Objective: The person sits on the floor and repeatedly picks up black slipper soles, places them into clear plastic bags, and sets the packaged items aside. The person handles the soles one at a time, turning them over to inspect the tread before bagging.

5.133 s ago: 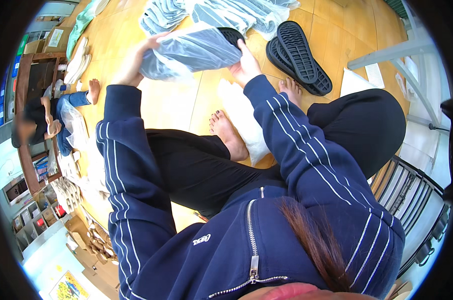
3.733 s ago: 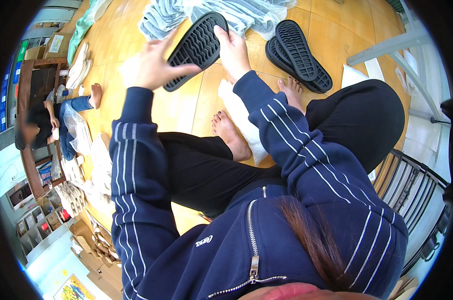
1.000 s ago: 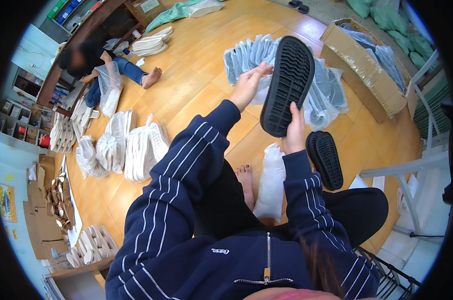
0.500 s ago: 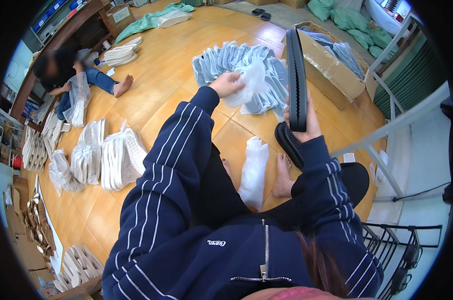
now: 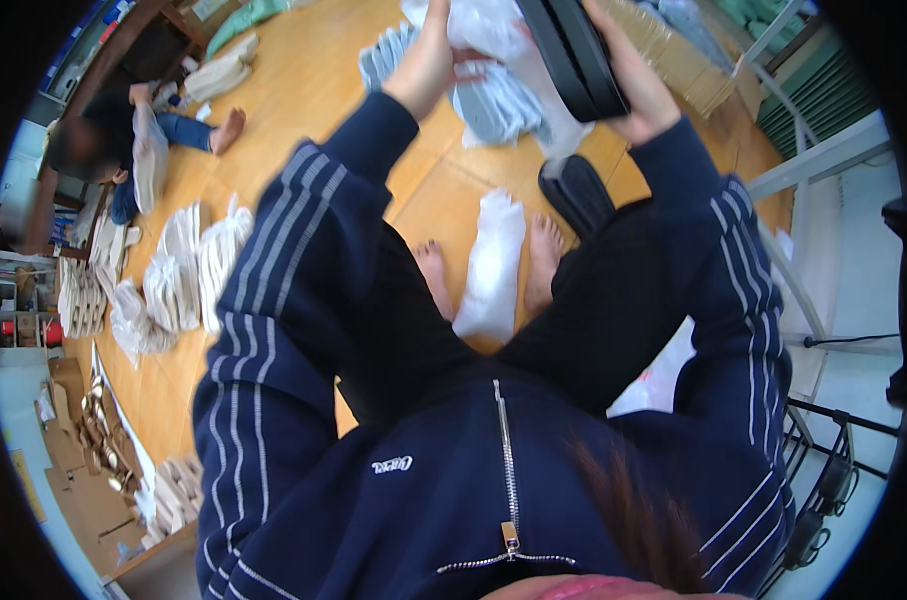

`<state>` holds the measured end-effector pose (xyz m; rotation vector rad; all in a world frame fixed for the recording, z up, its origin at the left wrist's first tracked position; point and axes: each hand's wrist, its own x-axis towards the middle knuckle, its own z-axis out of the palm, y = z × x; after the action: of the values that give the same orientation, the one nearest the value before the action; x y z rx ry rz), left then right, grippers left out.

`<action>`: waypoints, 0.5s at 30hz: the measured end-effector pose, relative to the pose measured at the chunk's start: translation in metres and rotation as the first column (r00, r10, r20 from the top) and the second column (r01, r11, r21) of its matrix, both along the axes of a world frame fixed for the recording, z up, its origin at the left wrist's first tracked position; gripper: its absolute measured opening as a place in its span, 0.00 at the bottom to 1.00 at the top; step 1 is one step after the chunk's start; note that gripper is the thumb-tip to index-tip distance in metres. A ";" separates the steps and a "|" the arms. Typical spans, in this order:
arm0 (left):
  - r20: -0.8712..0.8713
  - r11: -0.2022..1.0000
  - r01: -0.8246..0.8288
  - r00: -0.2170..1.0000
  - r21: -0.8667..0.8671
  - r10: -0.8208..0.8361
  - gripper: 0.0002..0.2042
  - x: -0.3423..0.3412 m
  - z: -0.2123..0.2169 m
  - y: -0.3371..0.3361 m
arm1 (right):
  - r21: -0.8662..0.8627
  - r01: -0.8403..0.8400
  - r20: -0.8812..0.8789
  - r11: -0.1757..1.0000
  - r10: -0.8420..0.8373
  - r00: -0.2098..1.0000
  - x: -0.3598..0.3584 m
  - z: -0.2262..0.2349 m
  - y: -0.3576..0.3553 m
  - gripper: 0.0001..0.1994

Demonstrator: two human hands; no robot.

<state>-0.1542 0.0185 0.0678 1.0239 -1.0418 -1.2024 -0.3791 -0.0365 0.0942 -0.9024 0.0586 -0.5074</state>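
My right hand, at the top of the view, is wrapped round the edge of thick black shoe soles held upright. To its left, my left hand has hold of a thin clear plastic bag, which hangs beside the soles; the fingers show partly through the film. More black soles lie by my right foot. A white plastic-wrapped bundle rests on the floor between my feet. Beyond my hands lies a row of bagged blue-grey soles, partly hidden by the bag.
At the left a person sits on the floor holding a clear bag. Bagged cream soles stand nearer me on that side. A cardboard box is at far right, beside a grey metal frame.
Both hands have moved up and away from me in the view, with the black soles and the bag. The soles have tilted over toward the left, and the bag now hangs next to them.
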 end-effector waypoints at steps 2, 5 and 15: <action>0.253 0.975 -0.198 0.953 0.103 0.167 0.25 0.021 -0.005 -0.023 | -0.053 0.291 -0.134 0.955 -0.296 0.946 0.022 -0.003 -0.009 0.17; 0.519 0.936 -0.284 0.778 -0.209 0.352 0.15 0.053 0.005 -0.030 | -0.076 0.186 -0.086 0.980 -0.192 0.978 0.041 0.009 -0.027 0.17; 0.211 0.970 0.153 0.971 -0.190 -0.111 0.21 0.019 -0.040 -0.062 | -0.003 0.292 -0.150 0.956 -0.289 0.945 0.048 -0.030 -0.058 0.16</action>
<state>-0.1355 -0.0434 0.0280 0.9369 -1.3809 -1.0875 -0.3315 -0.0943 0.0639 -0.9170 0.3371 -0.7118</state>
